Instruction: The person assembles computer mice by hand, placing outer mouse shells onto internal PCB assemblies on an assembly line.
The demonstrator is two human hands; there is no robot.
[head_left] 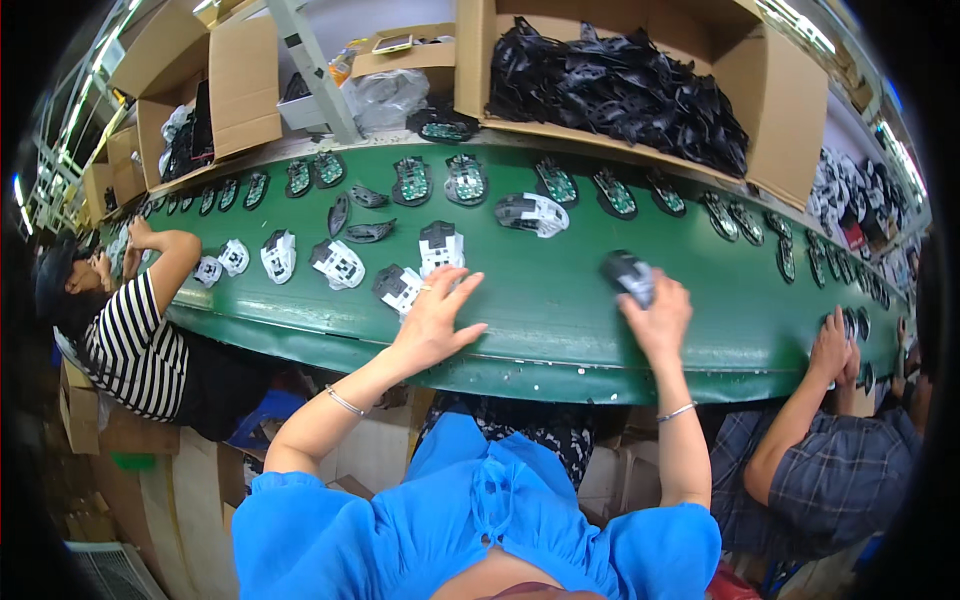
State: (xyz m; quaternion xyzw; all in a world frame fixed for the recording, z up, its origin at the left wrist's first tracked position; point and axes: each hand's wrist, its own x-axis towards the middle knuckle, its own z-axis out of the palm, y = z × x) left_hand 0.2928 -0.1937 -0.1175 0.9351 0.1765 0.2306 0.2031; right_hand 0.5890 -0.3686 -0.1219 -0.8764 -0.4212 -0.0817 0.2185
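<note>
While clamping a blurred dark computer mouse (626,270) between thumb and fingers of the right hand (657,312), slants its long axis away and leftward from the palm. Spreads the left hand (432,325), fingers apart, just beside a white-and-black mouse shell (397,286), impossible to tell whether touching. Farther out, between both hands, shows a grey-and-white mouse (532,213) crosswise on the green bench (530,290).

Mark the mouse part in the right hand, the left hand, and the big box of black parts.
Held mouse part (627,274): head view, on its dark top.
Left hand (430,325): head view, back of the hand.
Big box (790,115): head view, its right cardboard flap.
</note>
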